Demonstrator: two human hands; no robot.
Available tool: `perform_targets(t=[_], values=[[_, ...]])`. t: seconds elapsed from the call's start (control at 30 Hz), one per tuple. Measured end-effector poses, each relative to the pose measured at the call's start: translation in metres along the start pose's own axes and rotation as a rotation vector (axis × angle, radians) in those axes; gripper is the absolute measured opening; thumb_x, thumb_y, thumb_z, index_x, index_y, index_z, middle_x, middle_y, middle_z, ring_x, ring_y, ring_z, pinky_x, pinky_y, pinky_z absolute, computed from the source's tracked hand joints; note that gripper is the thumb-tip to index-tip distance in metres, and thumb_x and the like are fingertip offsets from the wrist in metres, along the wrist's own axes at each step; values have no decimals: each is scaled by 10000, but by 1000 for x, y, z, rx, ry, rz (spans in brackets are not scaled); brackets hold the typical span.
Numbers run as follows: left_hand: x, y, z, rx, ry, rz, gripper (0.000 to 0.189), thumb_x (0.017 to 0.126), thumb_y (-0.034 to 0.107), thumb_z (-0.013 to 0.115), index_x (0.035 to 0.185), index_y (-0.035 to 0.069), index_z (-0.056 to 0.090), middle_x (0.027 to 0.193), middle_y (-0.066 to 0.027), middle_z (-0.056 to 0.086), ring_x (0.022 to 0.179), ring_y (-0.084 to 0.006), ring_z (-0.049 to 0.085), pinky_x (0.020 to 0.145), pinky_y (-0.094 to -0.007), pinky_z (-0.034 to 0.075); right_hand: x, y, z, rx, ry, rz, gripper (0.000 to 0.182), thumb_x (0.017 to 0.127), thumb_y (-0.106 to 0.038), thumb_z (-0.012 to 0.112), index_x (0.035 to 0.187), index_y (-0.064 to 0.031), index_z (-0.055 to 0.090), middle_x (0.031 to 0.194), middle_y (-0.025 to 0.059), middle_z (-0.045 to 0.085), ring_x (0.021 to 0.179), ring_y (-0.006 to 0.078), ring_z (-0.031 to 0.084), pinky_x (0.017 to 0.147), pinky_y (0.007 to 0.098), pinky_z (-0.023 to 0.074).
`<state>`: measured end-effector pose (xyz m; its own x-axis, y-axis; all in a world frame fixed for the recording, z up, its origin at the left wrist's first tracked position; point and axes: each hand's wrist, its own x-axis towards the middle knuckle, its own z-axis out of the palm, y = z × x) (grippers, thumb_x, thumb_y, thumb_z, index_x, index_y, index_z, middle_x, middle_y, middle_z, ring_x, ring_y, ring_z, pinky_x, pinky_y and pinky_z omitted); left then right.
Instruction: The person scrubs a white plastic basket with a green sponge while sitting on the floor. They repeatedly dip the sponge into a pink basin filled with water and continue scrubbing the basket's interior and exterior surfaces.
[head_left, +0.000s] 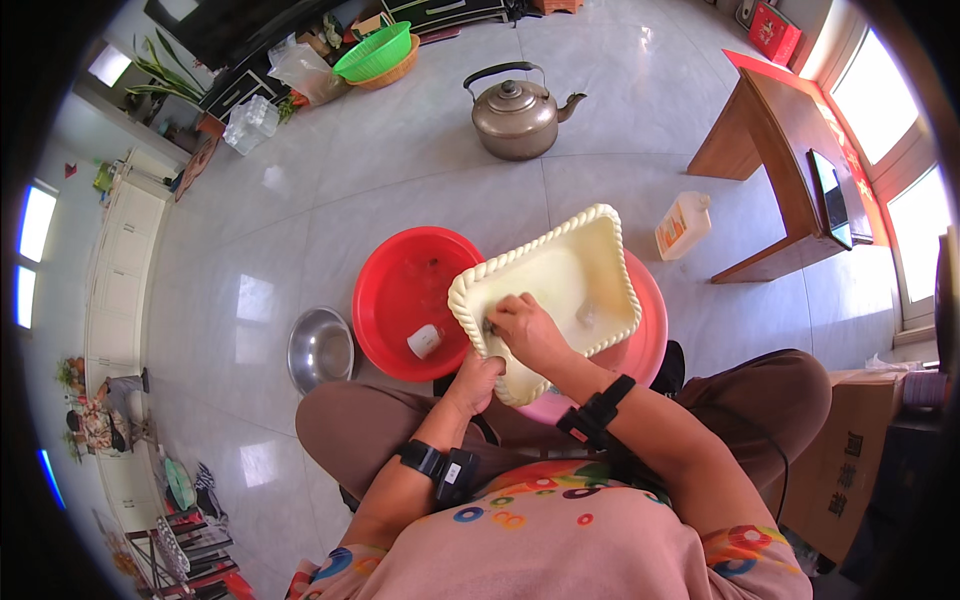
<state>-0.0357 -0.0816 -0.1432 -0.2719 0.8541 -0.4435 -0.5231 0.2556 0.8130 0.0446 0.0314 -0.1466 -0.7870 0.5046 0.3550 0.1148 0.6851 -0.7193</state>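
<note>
A cream rectangular basin (559, 274) with a rope-twist rim is held tilted above a pink plastic basin (650, 322). My left hand (478, 382) grips the basin's rim at its near left corner. Inside it, my right hand (529, 330) presses a small dark pad (489, 327), possibly a scouring pad, against the left end wall; the fingers hide most of the pad. Just left of both hands is a red plastic basin (397, 292) containing a white cup-like vessel (424, 341) and what looks like water.
A stainless steel bowl (321, 351) sits left of the red basin. Beyond the basins stands a metal kettle (516, 120). To the right are a plastic bottle (683, 225) and a wooden bench (780, 157) bearing a phone (830, 196). A cardboard box (840, 465) lies beside my right knee. Another person (105, 424) is far left.
</note>
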Motion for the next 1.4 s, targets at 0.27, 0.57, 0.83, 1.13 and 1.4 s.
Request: perform_targets(t=[0.27,0.57,0.83,1.13,1.4], values=[[5,-3,-7,34,32,109,612,634,-102,387,1234,22,402,1135,-59,497,1058,-180,489,884,-280,403,-41,11,10,-74,-157,-38,230,697,-46,533,909,-51,621,888,95,559,825,303,493,742,352,452],[4,3,5,-63,89,143,612,624,-87,391,1230,-4,410,1143,-72,500,1045,-198,496,890,-294,398,-47,41,-16,-109,64,299,222,663,-11,577,875,-62,618,873,114,585,842,323,516,758,390,435],[8,0,8,23,107,145,648,618,-98,394,1256,12,365,1149,-67,487,1070,-190,477,910,-287,378,-41,15,21,52,-17,92,149,654,-76,632,804,-77,632,803,104,603,802,302,561,745,384,460],[22,-9,-2,669,340,403,649,656,-121,405,1287,-30,288,1200,-205,462,1139,-306,447,955,-331,343,-79,104,-12,-43,46,562,152,675,-99,604,821,-58,621,817,124,598,822,331,562,740,392,462],[29,-18,1,1109,408,525,721,650,-132,435,1328,35,260,1188,-242,430,1093,-419,411,933,-453,328,-132,155,5,-280,121,1208,402,743,-210,604,1096,-66,477,941,194,576,863,352,580,745,403,469]])
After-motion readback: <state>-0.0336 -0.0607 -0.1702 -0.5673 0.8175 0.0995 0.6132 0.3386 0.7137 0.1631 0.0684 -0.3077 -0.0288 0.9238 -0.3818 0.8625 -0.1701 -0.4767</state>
